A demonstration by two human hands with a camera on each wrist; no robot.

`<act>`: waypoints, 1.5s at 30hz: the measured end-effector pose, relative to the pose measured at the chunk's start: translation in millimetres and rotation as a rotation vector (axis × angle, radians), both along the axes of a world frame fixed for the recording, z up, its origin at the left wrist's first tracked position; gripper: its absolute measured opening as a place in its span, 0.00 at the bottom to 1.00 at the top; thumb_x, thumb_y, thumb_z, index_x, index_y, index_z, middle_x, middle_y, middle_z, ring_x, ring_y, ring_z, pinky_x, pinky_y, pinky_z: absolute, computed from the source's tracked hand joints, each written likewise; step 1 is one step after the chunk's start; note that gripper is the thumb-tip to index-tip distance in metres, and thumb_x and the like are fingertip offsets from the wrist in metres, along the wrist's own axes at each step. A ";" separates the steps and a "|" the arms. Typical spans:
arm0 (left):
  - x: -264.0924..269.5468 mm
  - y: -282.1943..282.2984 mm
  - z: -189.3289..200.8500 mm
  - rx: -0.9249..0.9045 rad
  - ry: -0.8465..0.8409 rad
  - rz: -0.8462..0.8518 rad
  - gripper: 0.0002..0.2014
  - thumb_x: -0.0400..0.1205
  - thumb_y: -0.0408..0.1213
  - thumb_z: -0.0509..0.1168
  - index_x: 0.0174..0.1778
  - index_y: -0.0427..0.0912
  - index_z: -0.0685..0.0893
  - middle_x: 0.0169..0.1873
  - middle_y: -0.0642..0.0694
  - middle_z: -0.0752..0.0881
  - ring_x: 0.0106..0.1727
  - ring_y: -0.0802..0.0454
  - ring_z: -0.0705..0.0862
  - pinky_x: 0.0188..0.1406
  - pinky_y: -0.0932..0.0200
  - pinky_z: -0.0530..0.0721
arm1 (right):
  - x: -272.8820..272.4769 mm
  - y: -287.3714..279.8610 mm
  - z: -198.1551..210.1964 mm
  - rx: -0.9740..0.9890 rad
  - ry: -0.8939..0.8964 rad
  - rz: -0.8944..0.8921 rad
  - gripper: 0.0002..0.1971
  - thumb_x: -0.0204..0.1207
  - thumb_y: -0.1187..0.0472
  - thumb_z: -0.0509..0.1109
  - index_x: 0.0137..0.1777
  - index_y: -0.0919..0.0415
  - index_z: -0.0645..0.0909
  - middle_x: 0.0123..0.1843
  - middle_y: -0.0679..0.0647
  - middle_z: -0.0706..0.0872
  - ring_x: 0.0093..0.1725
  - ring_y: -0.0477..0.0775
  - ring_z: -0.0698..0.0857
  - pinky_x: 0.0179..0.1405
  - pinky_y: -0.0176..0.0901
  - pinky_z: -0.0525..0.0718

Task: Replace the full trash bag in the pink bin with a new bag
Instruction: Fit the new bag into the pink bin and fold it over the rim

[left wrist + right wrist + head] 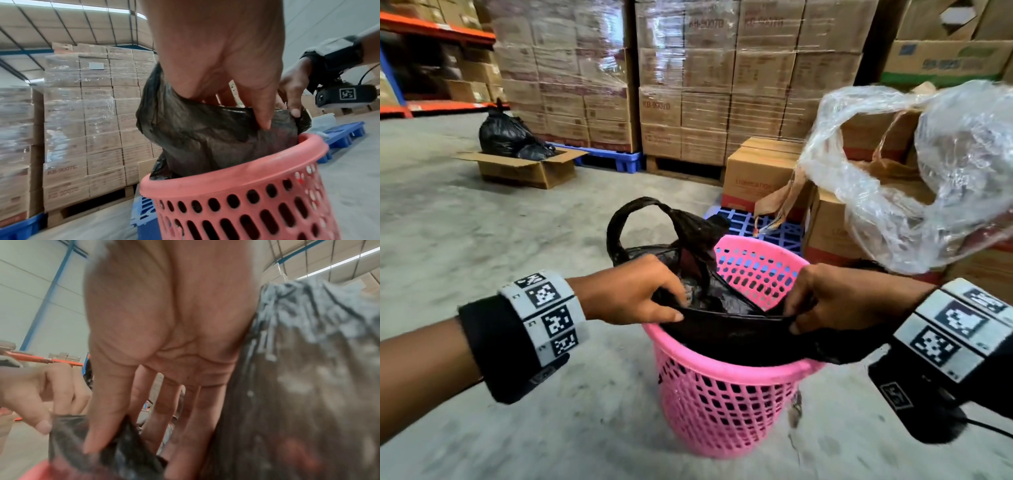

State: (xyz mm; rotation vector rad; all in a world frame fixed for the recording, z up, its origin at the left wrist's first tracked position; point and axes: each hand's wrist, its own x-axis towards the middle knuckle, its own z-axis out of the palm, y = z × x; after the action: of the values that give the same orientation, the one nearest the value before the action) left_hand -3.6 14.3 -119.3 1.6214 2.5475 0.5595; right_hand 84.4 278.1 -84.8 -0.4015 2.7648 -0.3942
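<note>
A pink perforated bin [722,404] stands on the concrete floor with a black trash bag [736,339] inside it. The bag's near edge is draped over the front rim, and a looped handle [640,212] sticks up at the back left. My left hand [681,306] pinches the bag's edge at the bin's left side. At the right side my right hand [791,318] pinches the same edge, which is stretched between the two. The left wrist view shows the thumb of my left hand [246,113] pressed on the bag [205,133] above the rim [236,175]. The right wrist view is blurred: my right hand [107,434] holds the black film [123,451].
A tied black bag [506,137] sits in an open cardboard box [524,168] at the back left. Wrapped carton stacks [688,85] line the back. Behind the bin is a blue pallet [774,229]. To the right are boxes under loose clear plastic [928,171].
</note>
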 end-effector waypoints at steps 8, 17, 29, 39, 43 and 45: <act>31.1 -18.3 -14.1 -0.125 -0.160 -0.057 0.05 0.73 0.39 0.73 0.42 0.43 0.91 0.37 0.49 0.88 0.37 0.57 0.84 0.38 0.65 0.79 | 35.7 0.9 -23.1 -0.186 -0.237 0.010 0.17 0.72 0.52 0.74 0.23 0.54 0.81 0.25 0.55 0.78 0.26 0.50 0.77 0.30 0.41 0.77; 40.6 -24.6 -29.9 -0.242 -0.269 0.289 0.09 0.77 0.45 0.68 0.51 0.52 0.89 0.48 0.62 0.87 0.51 0.68 0.83 0.50 0.76 0.77 | 43.8 11.6 -40.0 -0.113 -0.160 -0.182 0.12 0.75 0.55 0.71 0.36 0.63 0.87 0.33 0.54 0.92 0.33 0.49 0.89 0.39 0.40 0.87; 10.0 -6.4 -35.7 0.553 -0.759 0.843 0.06 0.79 0.39 0.68 0.42 0.43 0.77 0.28 0.46 0.88 0.22 0.57 0.87 0.24 0.61 0.89 | 24.7 55.7 -54.5 -0.286 -0.087 -0.736 0.24 0.72 0.46 0.71 0.38 0.72 0.87 0.39 0.64 0.92 0.38 0.62 0.91 0.39 0.49 0.91; -12.6 -0.9 -45.5 0.339 -0.646 0.917 0.18 0.71 0.24 0.63 0.22 0.46 0.66 0.13 0.53 0.71 0.21 0.53 0.66 0.30 0.57 0.68 | -3.5 61.5 -69.1 -0.430 0.071 -0.763 0.06 0.80 0.63 0.64 0.52 0.61 0.82 0.45 0.63 0.89 0.41 0.66 0.90 0.40 0.62 0.90; -14.5 -7.5 -45.0 0.351 -0.690 0.940 0.14 0.73 0.25 0.68 0.25 0.43 0.73 0.23 0.48 0.77 0.33 0.49 0.75 0.41 0.53 0.76 | -7.0 67.0 -70.7 -0.300 0.123 -0.759 0.11 0.79 0.60 0.64 0.58 0.63 0.82 0.54 0.62 0.88 0.53 0.61 0.86 0.55 0.53 0.84; -14.4 -8.9 -45.6 0.328 -0.709 0.891 0.12 0.72 0.25 0.68 0.27 0.42 0.75 0.24 0.47 0.79 0.31 0.50 0.76 0.39 0.56 0.79 | -7.2 72.2 -68.8 -0.266 0.078 -0.782 0.11 0.80 0.59 0.63 0.57 0.64 0.81 0.50 0.61 0.88 0.47 0.58 0.87 0.49 0.50 0.84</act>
State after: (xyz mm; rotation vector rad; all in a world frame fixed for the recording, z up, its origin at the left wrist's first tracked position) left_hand -17.9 5.3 -164.9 0.0983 2.4997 1.3524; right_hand 77.2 350.3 -153.6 0.6531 2.8425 -0.9394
